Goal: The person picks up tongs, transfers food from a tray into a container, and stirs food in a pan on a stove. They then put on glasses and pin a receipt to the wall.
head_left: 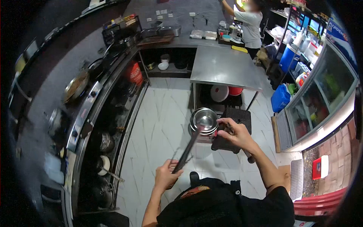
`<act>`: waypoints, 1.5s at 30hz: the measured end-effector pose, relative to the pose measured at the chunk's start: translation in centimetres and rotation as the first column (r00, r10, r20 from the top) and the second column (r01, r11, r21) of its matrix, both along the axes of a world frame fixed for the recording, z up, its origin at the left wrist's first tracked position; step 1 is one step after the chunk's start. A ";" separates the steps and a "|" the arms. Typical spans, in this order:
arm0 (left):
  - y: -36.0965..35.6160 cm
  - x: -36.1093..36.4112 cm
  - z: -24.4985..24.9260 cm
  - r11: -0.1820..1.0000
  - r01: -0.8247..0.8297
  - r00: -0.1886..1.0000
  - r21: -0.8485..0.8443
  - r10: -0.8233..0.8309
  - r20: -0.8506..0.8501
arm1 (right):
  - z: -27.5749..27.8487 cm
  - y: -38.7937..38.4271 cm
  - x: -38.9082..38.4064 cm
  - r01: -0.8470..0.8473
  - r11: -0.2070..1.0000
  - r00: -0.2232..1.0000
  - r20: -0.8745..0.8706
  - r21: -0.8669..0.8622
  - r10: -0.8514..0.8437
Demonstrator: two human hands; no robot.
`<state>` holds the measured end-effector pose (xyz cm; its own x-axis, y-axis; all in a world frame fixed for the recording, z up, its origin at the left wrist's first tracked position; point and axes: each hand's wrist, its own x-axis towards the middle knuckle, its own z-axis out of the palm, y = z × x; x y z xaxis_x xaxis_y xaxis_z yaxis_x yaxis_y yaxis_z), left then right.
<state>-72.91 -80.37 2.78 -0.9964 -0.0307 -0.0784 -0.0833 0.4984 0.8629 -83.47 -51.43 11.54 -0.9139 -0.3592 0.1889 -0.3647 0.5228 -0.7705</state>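
Observation:
My left hand (167, 177) grips the end of a long dark handle (188, 150) that belongs to a round steel saucepan (203, 118), held out over the white floor. My right hand (237, 135) is closed beside the pan's rim on a dark slim utensil (248, 156); its lower end sticks out under my wrist. What the utensil is, I cannot make out. The inside of the pan looks shiny, and I cannot tell whether it holds anything.
A steel table (227, 66) stands ahead with a black crate (238, 115) below it. A stove with a wok (75, 87) runs along the left, and a red gas cylinder (134, 72) stands beside it. A glass-door fridge (321, 94) and blue containers (280, 97) are at the right. Another person (250, 23) works at the back counter.

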 end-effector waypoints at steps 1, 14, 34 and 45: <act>-1.3 -1.8 0.5 1.000 -0.023 0.999 0.008 0.023 -0.029 | 0.2 -1.3 -2.1 0.022 1.000 0.999 -0.032 0.018 -0.021; -18.1 -31.7 0.7 0.937 0.050 0.999 -0.346 -0.049 0.010 | -0.8 -16.2 -30.5 0.017 0.912 0.909 -0.386 0.410 0.157; -21.9 -84.8 -1.7 0.916 0.117 0.939 0.383 -0.228 0.258 | -4.7 -17.4 -68.4 0.114 0.726 0.850 -0.445 0.678 0.282; -15.6 -110.0 -0.9 0.865 0.085 0.925 0.495 -0.253 0.283 | -7.0 -16.2 -97.0 0.024 0.692 0.678 -0.520 0.722 0.519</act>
